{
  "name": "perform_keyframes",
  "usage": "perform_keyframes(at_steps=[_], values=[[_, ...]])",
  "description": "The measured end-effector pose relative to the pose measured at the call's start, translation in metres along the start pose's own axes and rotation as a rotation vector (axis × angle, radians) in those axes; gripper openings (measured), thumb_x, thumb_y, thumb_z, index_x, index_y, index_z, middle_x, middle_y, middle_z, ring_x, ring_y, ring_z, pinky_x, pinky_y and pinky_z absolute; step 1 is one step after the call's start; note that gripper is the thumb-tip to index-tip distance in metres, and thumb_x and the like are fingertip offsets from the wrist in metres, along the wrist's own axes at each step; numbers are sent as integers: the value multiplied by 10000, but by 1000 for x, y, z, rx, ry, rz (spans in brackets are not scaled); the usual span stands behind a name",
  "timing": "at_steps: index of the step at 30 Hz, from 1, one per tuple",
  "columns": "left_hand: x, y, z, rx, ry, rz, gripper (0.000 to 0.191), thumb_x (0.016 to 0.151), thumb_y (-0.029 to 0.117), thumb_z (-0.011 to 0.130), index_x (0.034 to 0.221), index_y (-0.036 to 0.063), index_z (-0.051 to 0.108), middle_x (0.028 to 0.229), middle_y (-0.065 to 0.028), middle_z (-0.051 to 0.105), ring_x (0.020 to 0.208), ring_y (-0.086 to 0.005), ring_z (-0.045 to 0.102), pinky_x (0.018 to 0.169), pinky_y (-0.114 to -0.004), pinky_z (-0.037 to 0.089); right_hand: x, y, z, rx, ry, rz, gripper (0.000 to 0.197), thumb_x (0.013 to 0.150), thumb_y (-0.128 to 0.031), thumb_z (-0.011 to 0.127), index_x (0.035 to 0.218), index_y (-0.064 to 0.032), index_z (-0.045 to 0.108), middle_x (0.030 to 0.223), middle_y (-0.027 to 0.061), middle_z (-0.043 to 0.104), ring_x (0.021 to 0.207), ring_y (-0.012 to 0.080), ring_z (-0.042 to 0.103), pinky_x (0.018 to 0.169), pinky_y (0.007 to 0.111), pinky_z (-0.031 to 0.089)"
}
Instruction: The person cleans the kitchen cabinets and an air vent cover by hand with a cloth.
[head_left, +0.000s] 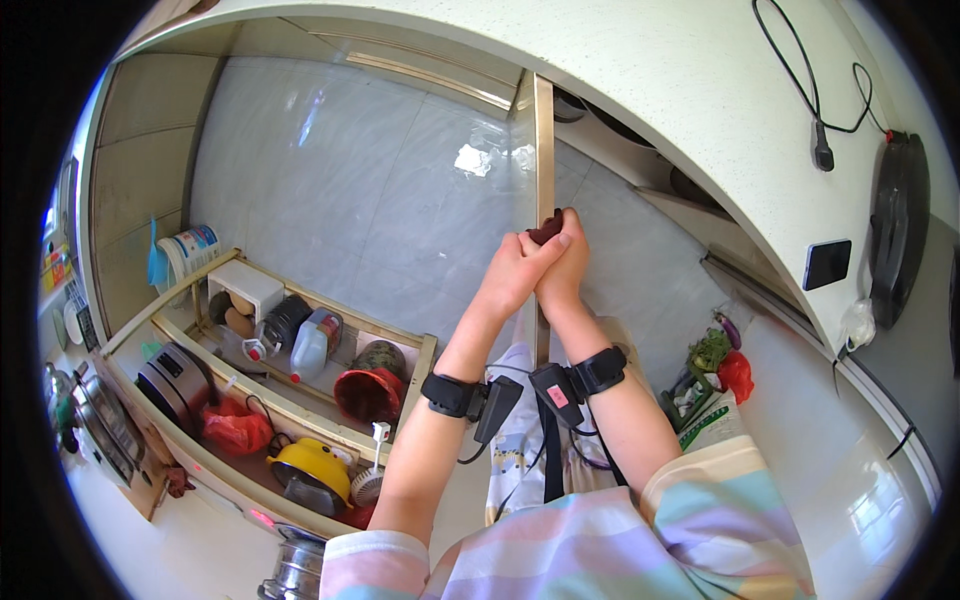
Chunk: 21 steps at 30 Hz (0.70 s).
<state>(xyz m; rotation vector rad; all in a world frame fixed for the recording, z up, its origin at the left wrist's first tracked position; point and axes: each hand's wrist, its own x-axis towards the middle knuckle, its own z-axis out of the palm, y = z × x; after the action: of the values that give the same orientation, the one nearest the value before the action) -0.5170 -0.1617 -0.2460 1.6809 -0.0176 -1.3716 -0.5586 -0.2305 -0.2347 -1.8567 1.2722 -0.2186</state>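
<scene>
Clasped together in front of me, my left hand (513, 274) and my right hand (567, 262) squeeze a dark maroon cloth (546, 229). The fingers overlap, and most of the cloth is hidden inside them. Directly at the hands runs the top edge of an open cabinet door (544, 150), seen from above. Whether the cloth touches that edge, I cannot tell. Each forearm wears a black strap with a small black device, the left one (480, 401) close to the right one (577, 382).
A white counter (675, 82) curves overhead with a phone (827, 265) and a black cable (823, 150). At left stands a rack (169, 322) with bottles, a yellow pot (319, 469) and a toaster (176, 382). Vegetables (709, 349) and a red bag (736, 376) lie at right on grey floor tiles (315, 187).
</scene>
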Motion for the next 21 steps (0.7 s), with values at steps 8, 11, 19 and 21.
perform_keyframes(at_steps=[8,11,19,21], values=[[35,50,1,-34,142,114,673,833,542,430,1002,-97,559,981,-303,584,996,-380,554,857,-369,405,64,-27,3,-20,35,-38,248,641,-229,623,693,-31,483,647,154,579,627,362,572,550,406,439],[50,62,5,12,145,92,653,844,528,391,954,-88,579,958,-292,595,1008,-379,545,839,-381,403,82,-31,-1,-65,33,-9,194,681,-204,598,669,-30,512,684,155,603,660,365,582,560,416,443],[92,89,-5,35,168,260,570,868,457,322,1036,-47,530,1003,-298,576,977,-384,542,826,-379,401,124,-58,-5,-213,-68,15,188,763,-199,537,774,-28,615,813,194,639,811,379,608,701,441,481],[86,93,1,26,210,230,567,868,449,320,1028,-57,520,985,-295,580,960,-385,545,819,-382,402,128,-57,-6,-182,-70,-40,204,764,-205,526,777,-17,606,801,207,638,808,381,611,710,450,480]])
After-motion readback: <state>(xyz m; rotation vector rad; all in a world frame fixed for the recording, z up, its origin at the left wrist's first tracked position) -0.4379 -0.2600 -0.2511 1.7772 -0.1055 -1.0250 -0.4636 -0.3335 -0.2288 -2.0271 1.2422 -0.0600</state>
